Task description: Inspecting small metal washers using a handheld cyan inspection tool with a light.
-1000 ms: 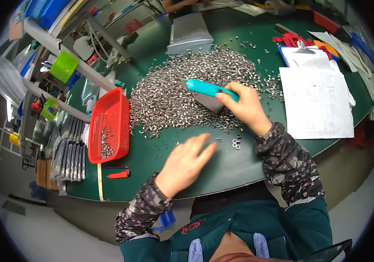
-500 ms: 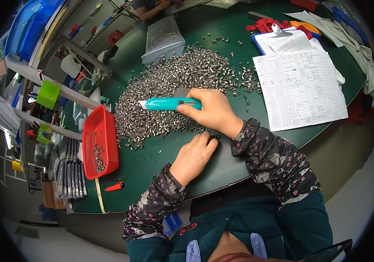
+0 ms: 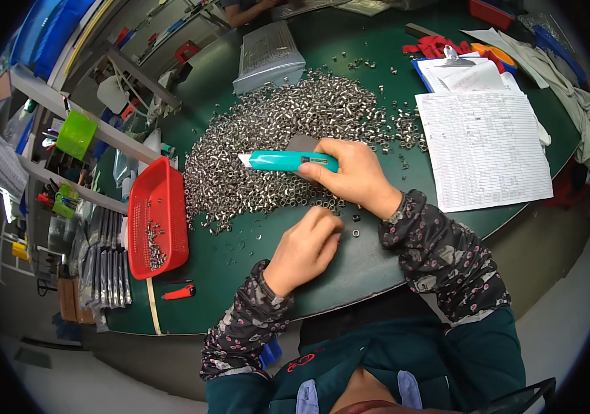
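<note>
Leftward, red tray point(image 3: 171, 200) holds few metal rings point(image 3: 153, 241).

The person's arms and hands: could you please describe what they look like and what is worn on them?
Both hands are bare, without gloves: the left hand and the right hand. Each forearm wears a dark sleeve with a small pinkish floral print, the left sleeve and the right sleeve, ending snugly at the wrist.

Green table point(image 3: 377, 262) carries a metal-ring heap point(image 3: 274, 138), red tray point(image 3: 159, 217), printed sheets point(image 3: 488, 148), red lighter point(image 3: 179, 292)
</note>
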`<state>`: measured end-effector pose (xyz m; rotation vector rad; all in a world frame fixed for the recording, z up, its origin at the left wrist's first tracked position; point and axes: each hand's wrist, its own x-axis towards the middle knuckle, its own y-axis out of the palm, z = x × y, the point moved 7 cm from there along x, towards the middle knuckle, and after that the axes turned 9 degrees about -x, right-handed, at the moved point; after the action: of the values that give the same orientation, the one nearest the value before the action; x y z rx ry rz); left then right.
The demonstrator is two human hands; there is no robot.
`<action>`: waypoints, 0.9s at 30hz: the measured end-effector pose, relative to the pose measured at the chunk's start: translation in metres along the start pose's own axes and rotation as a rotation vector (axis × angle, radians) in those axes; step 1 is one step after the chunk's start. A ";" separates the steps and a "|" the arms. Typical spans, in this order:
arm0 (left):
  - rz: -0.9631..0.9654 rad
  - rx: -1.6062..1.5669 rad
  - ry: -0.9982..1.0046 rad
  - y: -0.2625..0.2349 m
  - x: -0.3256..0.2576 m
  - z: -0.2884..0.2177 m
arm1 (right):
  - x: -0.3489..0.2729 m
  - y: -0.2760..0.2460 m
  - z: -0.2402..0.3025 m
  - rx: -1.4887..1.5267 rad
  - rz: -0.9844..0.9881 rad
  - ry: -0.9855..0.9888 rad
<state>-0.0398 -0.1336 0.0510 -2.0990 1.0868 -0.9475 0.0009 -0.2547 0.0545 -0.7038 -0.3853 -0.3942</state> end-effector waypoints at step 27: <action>-0.690 -1.610 -0.404 -0.064 -0.066 0.133 | -0.021 0.034 0.032 -0.088 0.292 -0.187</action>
<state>0.0666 -0.0228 0.0013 -3.8316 0.9347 0.4993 -0.0079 -0.2044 0.0487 -0.8725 -0.4361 -0.0684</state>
